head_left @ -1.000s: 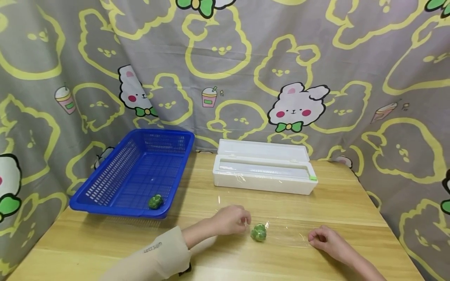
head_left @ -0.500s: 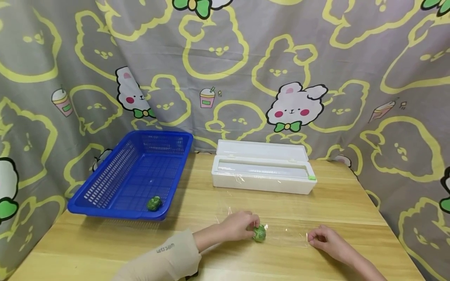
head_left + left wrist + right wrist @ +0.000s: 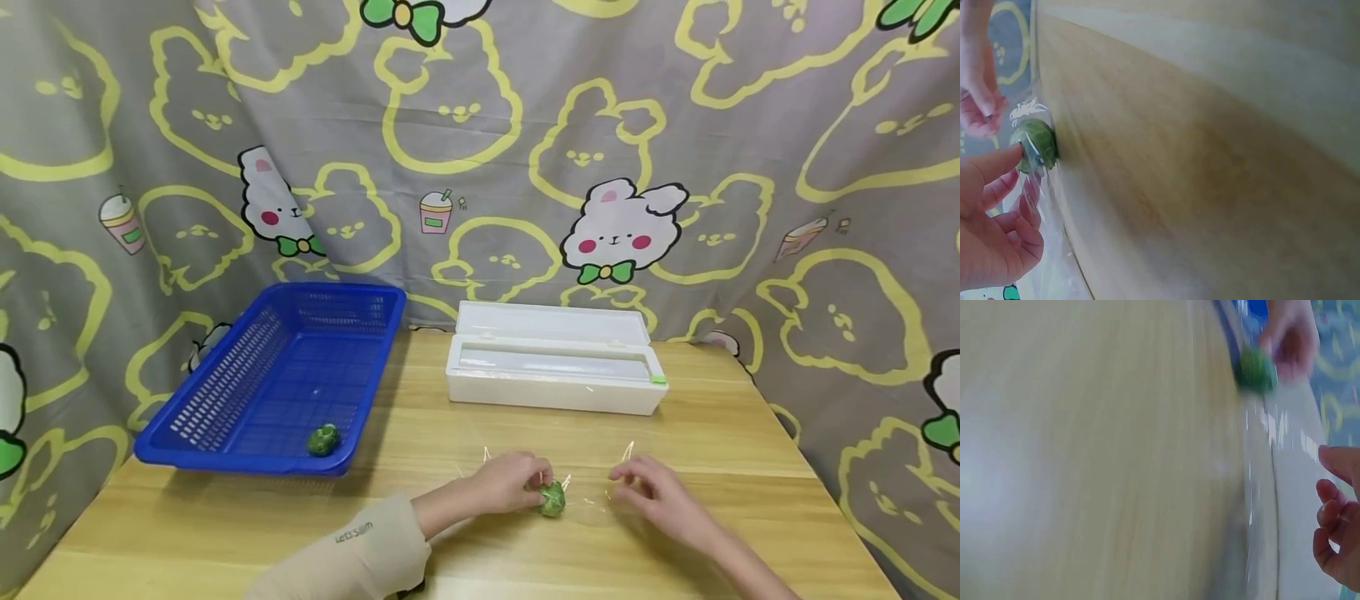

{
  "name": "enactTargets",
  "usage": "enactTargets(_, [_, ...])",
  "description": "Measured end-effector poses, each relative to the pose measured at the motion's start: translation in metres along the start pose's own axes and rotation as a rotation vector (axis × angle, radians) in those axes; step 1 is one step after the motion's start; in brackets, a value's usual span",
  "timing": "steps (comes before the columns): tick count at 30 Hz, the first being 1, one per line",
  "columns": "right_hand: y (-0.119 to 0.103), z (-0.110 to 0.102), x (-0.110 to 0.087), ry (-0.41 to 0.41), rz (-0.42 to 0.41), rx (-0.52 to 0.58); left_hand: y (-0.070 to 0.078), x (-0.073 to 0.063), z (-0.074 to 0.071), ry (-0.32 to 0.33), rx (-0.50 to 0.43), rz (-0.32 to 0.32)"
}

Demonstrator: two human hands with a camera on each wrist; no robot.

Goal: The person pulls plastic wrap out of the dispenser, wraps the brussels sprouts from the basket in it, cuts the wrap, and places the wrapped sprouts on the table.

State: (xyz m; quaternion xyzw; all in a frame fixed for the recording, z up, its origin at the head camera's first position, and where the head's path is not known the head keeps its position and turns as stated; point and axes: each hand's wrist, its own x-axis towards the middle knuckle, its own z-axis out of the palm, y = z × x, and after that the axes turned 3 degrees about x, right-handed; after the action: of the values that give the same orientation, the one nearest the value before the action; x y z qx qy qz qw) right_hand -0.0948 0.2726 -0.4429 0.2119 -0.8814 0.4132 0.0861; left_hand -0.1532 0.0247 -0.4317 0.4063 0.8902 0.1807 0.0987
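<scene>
Two hands meet around one small green vegetable, which sits on the wooden surface in front of the person, between them. The left hand has its grip pinched on the vegetable's side, thumb against it, with clear film lying over it; that hold probably keeps the round shape from rolling and pins the film close. Just beyond, the right hand has a loose grip, its thumb and fingers apart, near the film's shiny edge, perhaps so that it can manage that side while the other steadies; whether it touches the film, I cannot tell. Behind them stands a long white box, its lid tipped back, presumably to leave the long slot within reach; whether the film joins it is unclear. Off to the left, the blue basket carries a second vegetable in its near right corner, likely set aside there to keep the working area free.
</scene>
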Motion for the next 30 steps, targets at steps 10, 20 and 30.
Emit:
enactTargets(10, [-0.027,0.049,0.021,-0.112,-0.137,-0.125,-0.004,0.000,0.001,-0.031,-0.012,-0.011])
enactTargets(20, [-0.024,0.065,0.029,-0.155,-0.051,-0.083,-0.009,-0.001,-0.001,-0.055,-0.093,-0.033])
enactTargets(30, [-0.024,0.063,0.035,-0.189,0.016,-0.078,-0.012,0.000,-0.007,-0.044,-0.031,-0.019])
